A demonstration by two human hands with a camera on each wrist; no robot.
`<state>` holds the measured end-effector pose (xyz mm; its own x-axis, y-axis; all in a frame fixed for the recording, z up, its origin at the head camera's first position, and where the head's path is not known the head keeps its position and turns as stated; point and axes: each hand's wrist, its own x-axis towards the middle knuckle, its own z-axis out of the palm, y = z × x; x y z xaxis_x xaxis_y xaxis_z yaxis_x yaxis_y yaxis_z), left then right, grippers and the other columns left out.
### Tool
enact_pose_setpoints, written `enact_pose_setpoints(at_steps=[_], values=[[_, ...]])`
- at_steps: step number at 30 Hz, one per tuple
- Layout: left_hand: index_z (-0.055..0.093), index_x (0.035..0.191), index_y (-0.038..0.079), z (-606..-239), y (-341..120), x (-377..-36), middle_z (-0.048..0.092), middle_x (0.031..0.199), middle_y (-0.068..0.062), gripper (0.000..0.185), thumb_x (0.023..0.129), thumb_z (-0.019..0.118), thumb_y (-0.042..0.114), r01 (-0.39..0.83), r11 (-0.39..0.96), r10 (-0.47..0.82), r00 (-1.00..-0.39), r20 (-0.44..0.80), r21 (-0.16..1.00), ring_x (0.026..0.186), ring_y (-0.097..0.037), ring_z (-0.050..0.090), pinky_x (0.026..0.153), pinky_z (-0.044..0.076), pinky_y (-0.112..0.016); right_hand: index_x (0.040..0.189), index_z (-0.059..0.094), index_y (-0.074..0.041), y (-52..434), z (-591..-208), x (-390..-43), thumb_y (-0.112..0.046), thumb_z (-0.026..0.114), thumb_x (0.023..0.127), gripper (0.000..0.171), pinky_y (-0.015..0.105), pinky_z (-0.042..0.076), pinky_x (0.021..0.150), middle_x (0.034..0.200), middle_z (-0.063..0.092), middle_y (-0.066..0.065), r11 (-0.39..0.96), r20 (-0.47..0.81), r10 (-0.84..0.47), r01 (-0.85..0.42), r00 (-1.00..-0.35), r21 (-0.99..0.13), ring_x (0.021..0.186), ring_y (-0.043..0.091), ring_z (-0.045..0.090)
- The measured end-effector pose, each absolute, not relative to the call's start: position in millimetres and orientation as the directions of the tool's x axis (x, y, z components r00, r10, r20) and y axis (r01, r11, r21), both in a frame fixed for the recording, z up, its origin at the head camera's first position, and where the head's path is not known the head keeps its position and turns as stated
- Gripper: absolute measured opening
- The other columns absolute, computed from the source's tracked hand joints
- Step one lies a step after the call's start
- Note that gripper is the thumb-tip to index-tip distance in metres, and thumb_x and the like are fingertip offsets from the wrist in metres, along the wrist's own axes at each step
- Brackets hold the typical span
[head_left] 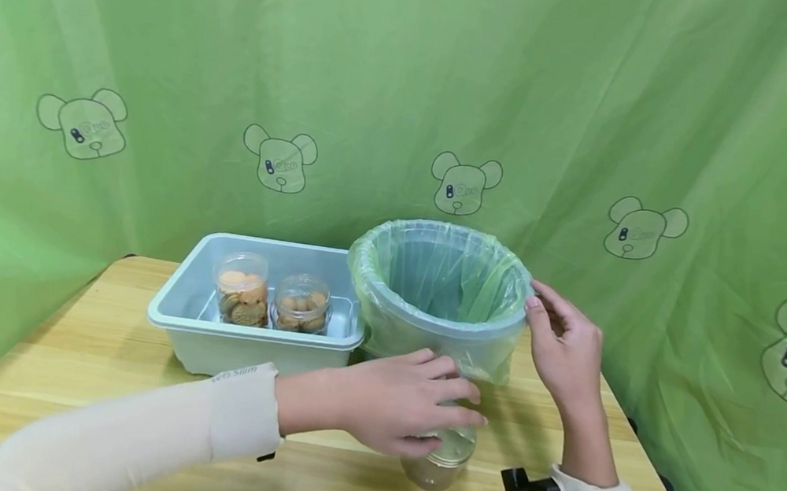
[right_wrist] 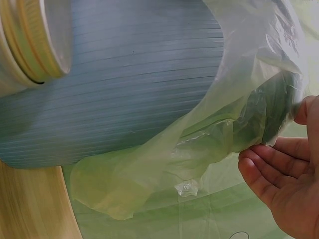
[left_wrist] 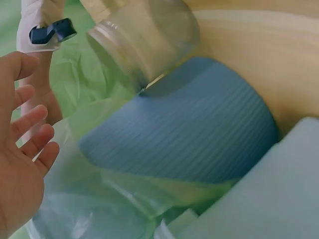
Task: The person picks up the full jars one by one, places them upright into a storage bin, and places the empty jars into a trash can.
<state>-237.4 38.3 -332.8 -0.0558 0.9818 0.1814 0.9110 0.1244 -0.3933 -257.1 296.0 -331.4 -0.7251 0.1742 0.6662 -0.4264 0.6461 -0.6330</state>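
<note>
A blue trash bin [head_left: 438, 327], lined with a thin green plastic bag [head_left: 386, 320], stands upright on the table. At its right rim my right hand [head_left: 568, 357] pinches the bag's folded-over edge between thumb and fingers; the fingertips [right_wrist: 249, 162] show against the film in the right wrist view. In front of the bin, my left hand [head_left: 403, 404] reaches across with fingers loosely spread and nothing in them. Below those fingers stands a clear lidded jar [head_left: 431, 474], partly hidden by the hand. The left wrist view shows this jar [left_wrist: 154, 35] apart from the fingers.
Left of the bin sits a light blue plastic basket [head_left: 258, 351], close against it. Two clear jars stand inside: one with cookies [head_left: 244, 294], another with round brown pieces [head_left: 302, 308]. A green cloth [head_left: 409, 81] with bear-head prints hangs behind the wooden table [head_left: 321, 480].
</note>
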Motion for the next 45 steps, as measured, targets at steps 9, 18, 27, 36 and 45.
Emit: enact_pose_setpoints(at_steps=[9,18,27,36,45], values=[[0.047,0.152,0.024,-358,49,-242,0.049,0.148,0.001,0.054,0.103,0.052,0.047,0.920,0.131,0.987,-0.085,0.139,-0.369,0.118,-0.017,0.047,0.096,0.043,-0.030,0.134,0.067,-0.005,296,-332,-258,-0.024,0.059,0.105,0.036,0.009,0.049,0.075,0.101,0.071,0.013,0.646,0.675,0.164,-0.439,-0.720,-0.625,0.084,0.000,0.062],[0.034,0.159,0.028,-381,61,-243,0.038,0.158,0.000,0.065,0.103,0.046,0.058,0.917,0.174,0.984,-0.173,0.034,-0.359,0.123,-0.018,0.046,0.104,0.044,-0.032,0.133,0.068,-0.005,297,-331,-258,-0.024,0.059,0.105,0.035,0.009,0.048,0.076,0.101,0.072,0.013,0.649,0.677,0.165,-0.438,-0.718,-0.622,0.084,-0.001,0.062],[0.027,0.162,0.031,-387,67,-243,0.034,0.161,0.000,0.070,0.102,0.045,0.062,0.915,0.197,0.974,-0.223,-0.037,-0.352,0.135,-0.020,0.041,0.109,0.041,-0.035,0.133,0.068,-0.005,297,-331,-259,-0.022,0.059,0.104,0.034,0.008,0.048,0.076,0.100,0.072,0.014,0.650,0.686,0.164,-0.445,-0.709,-0.616,0.083,-0.002,0.062],[0.028,0.161,0.034,-391,70,-240,0.036,0.160,0.000,0.073,0.099,0.055,0.061,0.901,0.215,0.968,-0.249,-0.044,-0.376,0.132,-0.021,0.042,0.106,0.041,-0.035,0.133,0.068,-0.005,297,-330,-258,-0.018,0.060,0.104,0.033,0.006,0.047,0.077,0.103,0.073,0.016,0.638,0.685,0.155,-0.457,-0.712,-0.619,0.084,-0.005,0.061],[0.037,0.157,0.033,-390,67,-237,0.040,0.153,-0.002,0.077,0.092,0.056,0.070,0.909,0.215,0.970,-0.241,-0.029,-0.356,0.129,-0.025,0.042,0.100,0.043,-0.034,0.132,0.068,-0.003,297,-331,-258,-0.016,0.060,0.103,0.033,0.006,0.047,0.077,0.106,0.073,0.018,0.631,0.683,0.158,-0.459,-0.713,-0.625,0.085,-0.007,0.060]])
